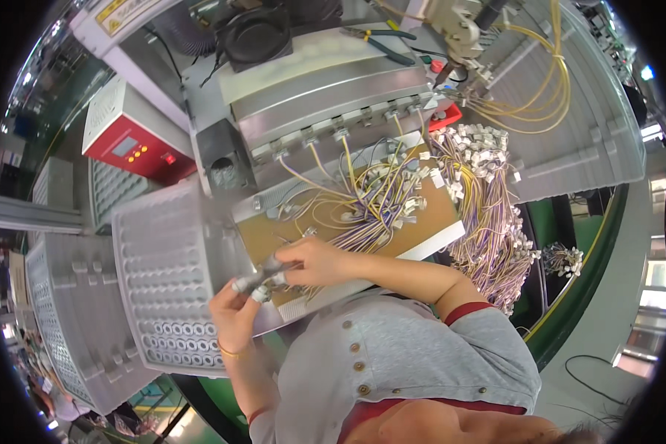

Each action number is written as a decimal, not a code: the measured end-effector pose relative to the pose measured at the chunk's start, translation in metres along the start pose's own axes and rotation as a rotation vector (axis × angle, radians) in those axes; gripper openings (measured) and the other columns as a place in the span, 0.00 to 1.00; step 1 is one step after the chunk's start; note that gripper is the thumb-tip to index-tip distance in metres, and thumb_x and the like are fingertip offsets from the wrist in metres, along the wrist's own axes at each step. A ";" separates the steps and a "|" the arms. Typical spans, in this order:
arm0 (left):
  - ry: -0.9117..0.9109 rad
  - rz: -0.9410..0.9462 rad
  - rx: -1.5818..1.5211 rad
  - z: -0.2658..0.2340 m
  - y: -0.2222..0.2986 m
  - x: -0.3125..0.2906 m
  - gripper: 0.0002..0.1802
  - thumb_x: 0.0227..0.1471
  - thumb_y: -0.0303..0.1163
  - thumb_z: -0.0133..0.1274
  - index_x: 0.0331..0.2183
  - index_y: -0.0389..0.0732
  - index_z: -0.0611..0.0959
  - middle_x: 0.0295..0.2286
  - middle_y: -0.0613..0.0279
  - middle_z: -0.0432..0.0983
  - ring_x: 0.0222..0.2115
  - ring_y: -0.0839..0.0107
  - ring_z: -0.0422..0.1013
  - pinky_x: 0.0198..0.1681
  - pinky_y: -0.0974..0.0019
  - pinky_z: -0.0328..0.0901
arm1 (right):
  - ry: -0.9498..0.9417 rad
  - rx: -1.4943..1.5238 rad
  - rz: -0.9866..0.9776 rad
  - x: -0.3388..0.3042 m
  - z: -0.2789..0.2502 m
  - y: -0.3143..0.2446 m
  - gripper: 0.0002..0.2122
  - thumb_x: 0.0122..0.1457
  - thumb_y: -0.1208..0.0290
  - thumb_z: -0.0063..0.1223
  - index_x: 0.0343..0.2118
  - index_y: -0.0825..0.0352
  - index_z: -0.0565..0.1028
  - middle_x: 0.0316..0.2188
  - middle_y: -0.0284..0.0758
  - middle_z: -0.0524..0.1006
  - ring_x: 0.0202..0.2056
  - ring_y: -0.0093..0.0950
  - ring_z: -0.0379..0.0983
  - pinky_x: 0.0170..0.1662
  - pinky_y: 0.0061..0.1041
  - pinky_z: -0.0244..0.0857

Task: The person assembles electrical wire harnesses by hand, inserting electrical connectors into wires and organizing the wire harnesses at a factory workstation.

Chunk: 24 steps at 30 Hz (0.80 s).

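My left hand [234,318] reaches in at the lower left, a yellow band round its wrist and pale covers on its fingertips. Its thumb and fingers are bent in a pinch. Against them, my right hand [314,263] is closed, its fingers pointing left. Both sets of fingertips meet over the left end of a brown board [440,211], around something small and greyish that I cannot make out. On the board, just beyond my right hand, lies a tangled bundle of yellow, purple and white wires [377,211] with pale connectors.
A translucent tray [166,277] with rows of round parts stands left. Behind the board is a metal fixture [333,111] with wires clamped along it and pliers [381,43] on top. A red-and-white control box [137,137] sits far left; a large wire pile [488,229] hangs right.
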<state>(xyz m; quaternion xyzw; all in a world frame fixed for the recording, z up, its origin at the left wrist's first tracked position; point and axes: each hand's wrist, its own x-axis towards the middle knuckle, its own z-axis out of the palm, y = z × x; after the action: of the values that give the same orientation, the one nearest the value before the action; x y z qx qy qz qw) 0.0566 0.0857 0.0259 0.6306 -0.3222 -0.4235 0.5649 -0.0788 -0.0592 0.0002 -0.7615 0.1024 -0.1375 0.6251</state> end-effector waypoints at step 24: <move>1.012 -0.170 1.594 -0.217 -0.087 -0.071 0.17 0.43 0.39 0.50 0.32 0.36 0.77 0.31 0.51 0.71 0.33 0.52 0.65 0.37 0.52 0.60 | 0.382 -0.111 0.066 -0.005 -0.040 -0.007 0.06 0.41 0.77 0.52 0.20 0.71 0.66 0.15 0.30 0.66 0.18 0.15 0.58 0.20 0.17 0.57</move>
<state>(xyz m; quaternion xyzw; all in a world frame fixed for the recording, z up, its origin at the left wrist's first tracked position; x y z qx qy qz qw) 0.2143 0.2575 -0.0473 0.9608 -0.1863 0.2052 0.0076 -0.0970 -0.0930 0.0137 -0.7510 0.2512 -0.2531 0.5557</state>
